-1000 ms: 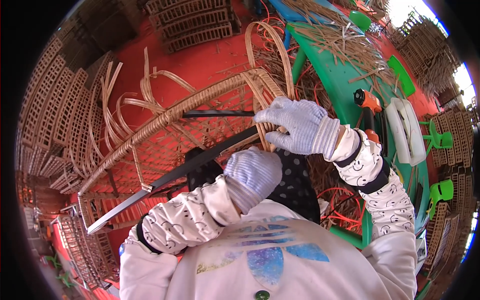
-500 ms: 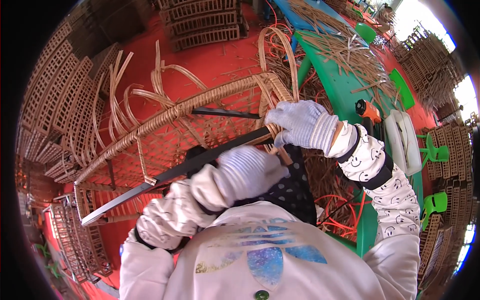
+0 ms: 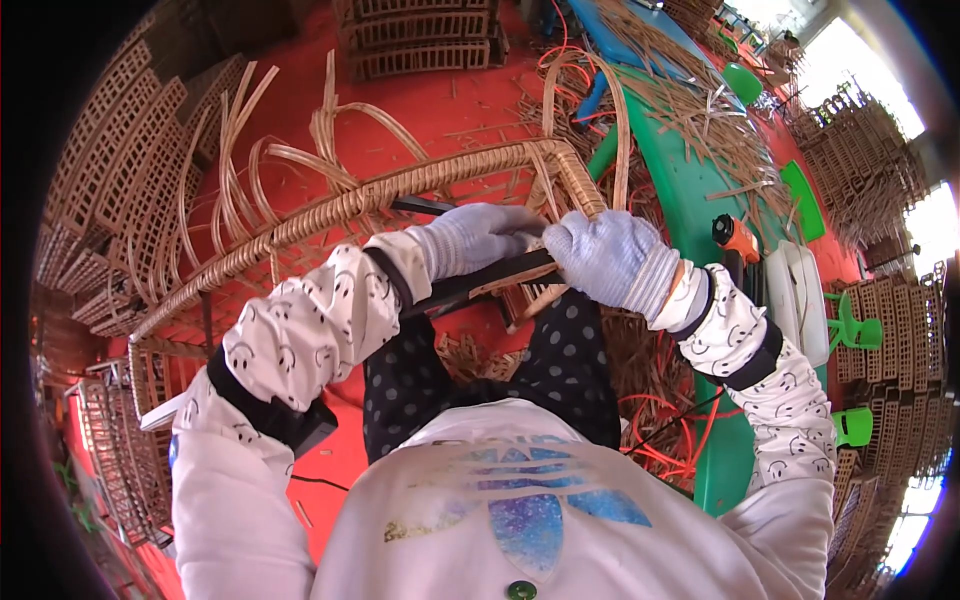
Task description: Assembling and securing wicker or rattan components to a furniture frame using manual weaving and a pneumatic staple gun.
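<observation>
A large woven wicker frame [image 3: 300, 222], its rim wrapped with strip, lies slantwise before me. Loose strips stand up along its far side. My gloved right hand [image 3: 612, 262] is closed at the right corner, where a long wicker strip [image 3: 622, 130] loops up and comes down to the glove. My gloved left hand [image 3: 475, 242] reaches over a dark flat bar [image 3: 500, 275] inside the frame. Its fingers point toward the right hand and are bent together; what they pinch is hidden. A light brown strip runs along the bar under the hands.
On the right stands a green table [image 3: 690, 185] strewn with cut strips. An orange-and-black tool [image 3: 735, 238] and white plastic pieces [image 3: 795, 290] are by its edge. Orange hose [image 3: 675, 455] coils below. Stacked woven crates [image 3: 110, 170] stand left; scraps litter the red floor.
My left hand has moved up and away from my body, from below the dark bar to over it, near the right hand. The frame has shifted slightly; the right hand stays at the corner.
</observation>
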Available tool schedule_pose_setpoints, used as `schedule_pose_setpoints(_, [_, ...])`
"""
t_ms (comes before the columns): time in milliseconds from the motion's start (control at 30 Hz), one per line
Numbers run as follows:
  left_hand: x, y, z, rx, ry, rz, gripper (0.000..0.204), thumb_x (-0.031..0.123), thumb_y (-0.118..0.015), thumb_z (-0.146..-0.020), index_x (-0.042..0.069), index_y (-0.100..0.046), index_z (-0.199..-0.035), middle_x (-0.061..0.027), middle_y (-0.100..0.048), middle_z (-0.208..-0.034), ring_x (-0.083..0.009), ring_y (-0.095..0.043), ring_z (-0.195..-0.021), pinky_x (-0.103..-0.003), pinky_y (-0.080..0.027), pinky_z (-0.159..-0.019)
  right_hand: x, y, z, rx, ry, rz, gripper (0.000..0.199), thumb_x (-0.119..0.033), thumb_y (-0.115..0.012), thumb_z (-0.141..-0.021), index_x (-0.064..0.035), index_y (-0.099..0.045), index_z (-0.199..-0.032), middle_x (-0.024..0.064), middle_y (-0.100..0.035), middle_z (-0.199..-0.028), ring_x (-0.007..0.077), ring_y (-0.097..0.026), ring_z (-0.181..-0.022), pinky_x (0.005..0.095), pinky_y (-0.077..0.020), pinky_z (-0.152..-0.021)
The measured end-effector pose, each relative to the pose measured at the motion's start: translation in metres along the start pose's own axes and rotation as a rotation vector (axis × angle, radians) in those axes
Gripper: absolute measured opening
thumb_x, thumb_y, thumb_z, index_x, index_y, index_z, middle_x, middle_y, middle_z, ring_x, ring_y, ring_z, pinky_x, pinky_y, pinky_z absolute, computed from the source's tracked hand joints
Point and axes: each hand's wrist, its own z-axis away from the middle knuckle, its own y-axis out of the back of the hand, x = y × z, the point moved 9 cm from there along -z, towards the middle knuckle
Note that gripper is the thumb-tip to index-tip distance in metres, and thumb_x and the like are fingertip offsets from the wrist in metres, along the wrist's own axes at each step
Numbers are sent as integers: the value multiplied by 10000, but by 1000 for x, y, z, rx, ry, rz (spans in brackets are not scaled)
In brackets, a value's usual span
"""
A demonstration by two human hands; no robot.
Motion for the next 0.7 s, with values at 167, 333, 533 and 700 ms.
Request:
schedule_pose_setpoints(167, [23,-14,-28,-181,-112,-250,376,175,-519,-795,79,-522,-1159,-162,-558,-1132,-311,-503,-1085,-352,-384,-917,7,-5,6,46,-80,-15,145,-147,-576,-701,-78,-481,-787,78,-478,-661,234,-550,-515,336,-445,-423])
schedule_pose_setpoints(333, [27,-11,-43,-331,24,-635,324,257,-524,-755,60,-595,-1002,-174,-622,-939,-325,-582,-926,-382,-449,-793,14,-2,7,73,-131,-127,203,-146,-605,-688,-77,-512,-855,75,-497,-706,246,-566,-597,356,-455,-501])
schedule_pose_setpoints(533, [13,-3,-24,-370,130,2,329,273,-608,-747,17,-628,-954,-78,-647,-771,-155,-622,-679,-283,-509,-612,21,-1,7,-17,-126,-392,261,-176,-581,-709,-41,-514,-922,138,-557,-804,306,-597,-719,394,-494,-632])
schedule_pose_setpoints(700, [-2,6,-20,-218,317,103,240,158,-665,-747,26,-639,-947,-53,-643,-740,-123,-607,-577,-251,-512,-526,27,-1,13,-81,-179,-506,309,-209,-576,-724,-44,-522,-980,146,-567,-845,321,-593,-784,411,-489,-677])
